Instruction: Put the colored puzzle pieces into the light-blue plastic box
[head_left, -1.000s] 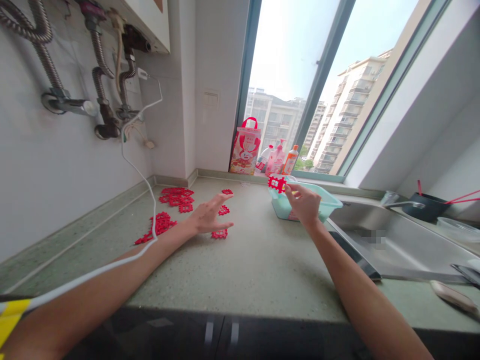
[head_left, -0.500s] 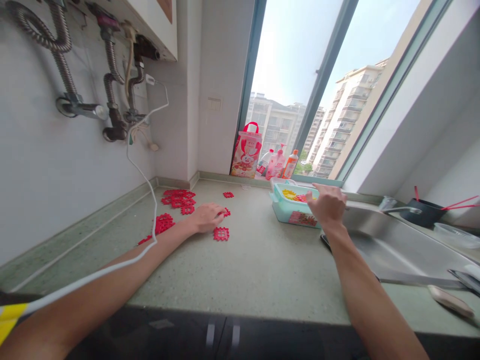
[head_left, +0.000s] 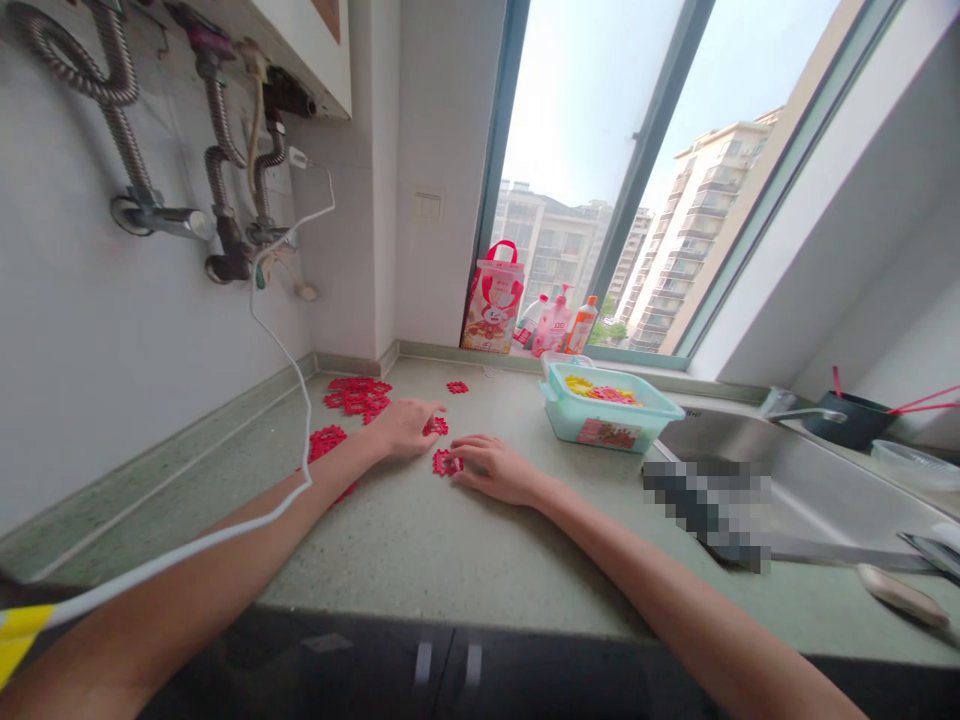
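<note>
My left hand (head_left: 406,427) rests low over the counter, its fingers closed around a small red toothed plastic piece (head_left: 437,426). Just to the right, my right hand (head_left: 496,469) has its thumb and fingers at the edge of a red square toothed piece (head_left: 442,462), partly covering it. Another red piece (head_left: 457,387) lies flat farther back. Left of my left hand are a pile of red pieces (head_left: 356,395) and a second pile (head_left: 327,441), the latter partly hidden by my forearm.
A light-green plastic tub (head_left: 566,425) holds yellow and red pieces. Behind it, bottles (head_left: 555,325) and a pink bag (head_left: 495,305) stand by the window. A sink (head_left: 814,490) is at the right. A white cable (head_left: 281,345) crosses over my left forearm.
My right hand has moved left from above the tub to the square red piece. My left hand has shifted slightly, bringing its red piece a little leftward.
</note>
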